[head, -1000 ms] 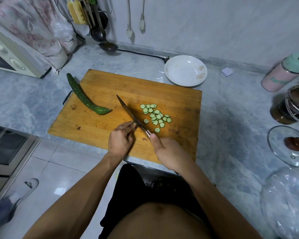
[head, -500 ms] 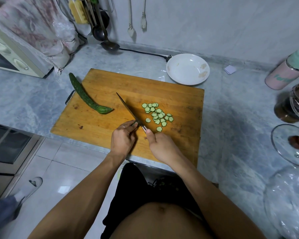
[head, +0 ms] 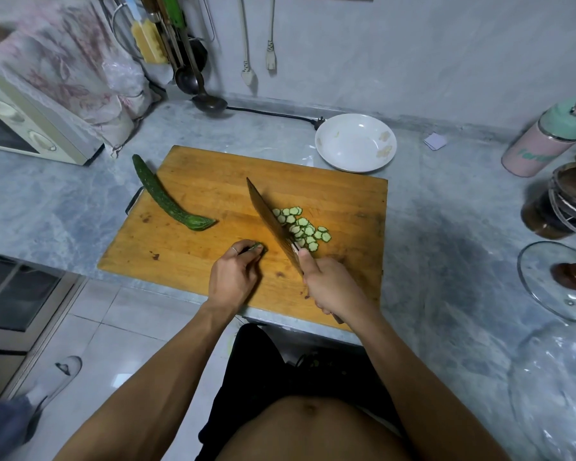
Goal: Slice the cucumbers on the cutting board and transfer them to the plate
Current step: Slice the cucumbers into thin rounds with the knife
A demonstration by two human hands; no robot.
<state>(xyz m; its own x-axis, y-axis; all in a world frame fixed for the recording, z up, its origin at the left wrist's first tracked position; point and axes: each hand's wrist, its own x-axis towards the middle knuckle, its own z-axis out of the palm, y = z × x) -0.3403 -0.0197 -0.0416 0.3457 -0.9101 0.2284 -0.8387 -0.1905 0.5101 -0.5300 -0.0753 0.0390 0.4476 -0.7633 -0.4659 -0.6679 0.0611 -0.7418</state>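
Grey surface (head: 64,207) carries the board (head: 213,181). Left hand (head: 233,277) pinches the stub (head: 256,247) (too short to slice); right hand (head: 333,287) grips the knife (head: 270,217), corralling slices (head: 300,227).

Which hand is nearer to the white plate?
Right. The right hand, gripping the knife, lies below the plate, nearly in line with it. The left hand, pinching a cucumber end, is farther to the left.
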